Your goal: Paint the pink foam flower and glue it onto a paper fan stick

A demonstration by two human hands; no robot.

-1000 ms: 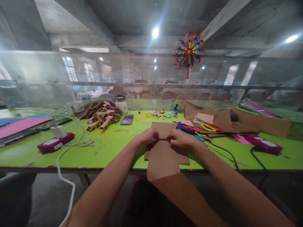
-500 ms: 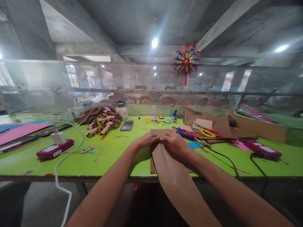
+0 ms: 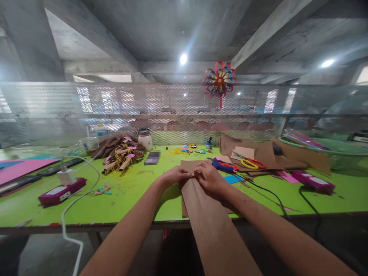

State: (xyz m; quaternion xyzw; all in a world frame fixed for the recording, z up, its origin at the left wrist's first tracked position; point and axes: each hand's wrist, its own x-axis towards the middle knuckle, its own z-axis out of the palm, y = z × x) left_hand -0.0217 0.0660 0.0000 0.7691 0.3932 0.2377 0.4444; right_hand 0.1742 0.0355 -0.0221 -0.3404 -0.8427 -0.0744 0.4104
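A long strip of brown cardboard (image 3: 220, 226) starts close to the person, hangs past the edge of the green table (image 3: 129, 209) and goes up to both hands. Its far end lies on the table, over more flat brown card. The left hand (image 3: 174, 175) has its thumb and fingers almost closed, pinching the cardboard at a fold. The right hand (image 3: 209, 177) is just beside it, fingers bent and close together, gripping the same fold. Two purple power blocks sit at the sides, one on the left (image 3: 61, 191) and one on the right (image 3: 313, 181). A blue glue gun (image 3: 221, 166) lies near the right hand. Behind it are scissors (image 3: 249, 164) with yellow and red handles. Farther back stands a white jar (image 3: 145, 140). Last comes a wall full of little holes (image 3: 169, 97), with a bright paper flower (image 3: 220, 80) up high.
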